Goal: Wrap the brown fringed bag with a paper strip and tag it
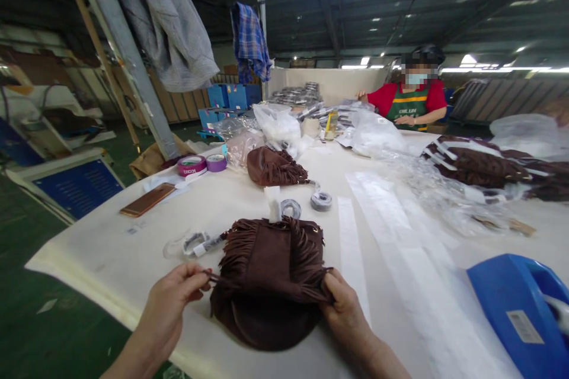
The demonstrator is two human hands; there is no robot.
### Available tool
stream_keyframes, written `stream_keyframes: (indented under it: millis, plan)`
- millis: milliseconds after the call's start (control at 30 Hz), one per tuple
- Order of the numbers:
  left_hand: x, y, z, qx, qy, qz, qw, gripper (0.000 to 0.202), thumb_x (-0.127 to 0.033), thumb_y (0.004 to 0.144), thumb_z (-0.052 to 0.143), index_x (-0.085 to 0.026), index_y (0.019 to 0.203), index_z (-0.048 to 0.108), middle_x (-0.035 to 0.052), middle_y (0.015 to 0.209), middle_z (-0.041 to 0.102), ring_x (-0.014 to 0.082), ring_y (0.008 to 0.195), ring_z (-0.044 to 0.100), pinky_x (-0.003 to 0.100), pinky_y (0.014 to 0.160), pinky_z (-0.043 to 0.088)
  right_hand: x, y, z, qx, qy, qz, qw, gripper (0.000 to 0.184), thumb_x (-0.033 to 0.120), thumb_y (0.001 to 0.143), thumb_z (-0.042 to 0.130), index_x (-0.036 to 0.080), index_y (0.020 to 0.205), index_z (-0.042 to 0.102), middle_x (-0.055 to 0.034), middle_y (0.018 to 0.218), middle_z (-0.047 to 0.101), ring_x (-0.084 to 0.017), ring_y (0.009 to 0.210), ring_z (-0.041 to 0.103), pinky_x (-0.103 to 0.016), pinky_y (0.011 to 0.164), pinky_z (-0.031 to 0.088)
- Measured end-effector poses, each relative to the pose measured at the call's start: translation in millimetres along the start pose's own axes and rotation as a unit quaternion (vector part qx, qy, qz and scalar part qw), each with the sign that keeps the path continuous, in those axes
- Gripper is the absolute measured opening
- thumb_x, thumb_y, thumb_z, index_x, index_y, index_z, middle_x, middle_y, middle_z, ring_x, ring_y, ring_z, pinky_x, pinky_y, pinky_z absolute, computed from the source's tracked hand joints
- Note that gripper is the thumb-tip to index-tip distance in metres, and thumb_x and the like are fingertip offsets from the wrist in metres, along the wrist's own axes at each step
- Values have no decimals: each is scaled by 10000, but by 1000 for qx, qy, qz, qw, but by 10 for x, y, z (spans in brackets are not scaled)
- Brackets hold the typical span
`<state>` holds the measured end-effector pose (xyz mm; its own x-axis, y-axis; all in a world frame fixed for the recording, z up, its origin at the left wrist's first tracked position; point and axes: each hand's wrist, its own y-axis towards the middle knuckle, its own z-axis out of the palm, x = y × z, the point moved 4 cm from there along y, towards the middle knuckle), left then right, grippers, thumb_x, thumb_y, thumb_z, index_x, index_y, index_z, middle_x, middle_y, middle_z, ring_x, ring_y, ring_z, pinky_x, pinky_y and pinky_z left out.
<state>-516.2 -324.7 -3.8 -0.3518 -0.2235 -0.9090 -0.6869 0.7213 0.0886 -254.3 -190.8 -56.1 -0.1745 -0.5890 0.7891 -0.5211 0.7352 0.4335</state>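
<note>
Blue bin [518,308] is cut off at the counter's right edge, contents unreadable; bag bottom hangs partly past the near edge. Brown fringed bag [271,284] sits at the near edge of the counter [249,189], centre. Open counter just right of it, only flat white strips [351,249] there; phone [147,199] well off toward the left edge. Left hand [171,302] pinches a fringe strand at the bag's left side; right hand [344,308] clamps its right side, thumb on top. Hands apart, both palms inward.
</note>
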Motion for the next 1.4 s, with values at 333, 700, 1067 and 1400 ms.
stream_keyframes:
  millis: [333,700,1067,1400]
  plan:
    - [-779,-59,143,-18,228,267,936,395,-216,663,390,-162,1017,556,73,968,654,238,834,637,352,691,546,27,-2,-7,-4,-2,2,1000,170,25,664,405,193,642,413,1,717,445,-124,662,422,-200,574,338]
    - [-437,-644,1037,-17,412,601,685,337,-36,830,300,-55,991,595,141,945,679,213,919,631,305,782,501,-30,-38,-11,-39,-23,12,999,209,50,592,381,214,590,251,39,613,338,-108,561,321,-202,496,260]
    - [48,-758,1245,-7,388,564,729,501,-40,833,263,-14,1328,337,183,1216,553,268,1197,454,381,989,397,-23,-50,-57,10,30,161,986,357,87,618,449,200,955,415,20,758,524,-135,660,495,-230,596,407]
    - [53,-808,1231,-13,354,542,762,614,-10,762,267,-65,1374,272,144,1231,555,222,1220,434,360,1055,331,-73,-165,-4,-90,-70,53,992,312,24,578,324,211,807,423,15,687,452,-136,634,459,-221,568,385]
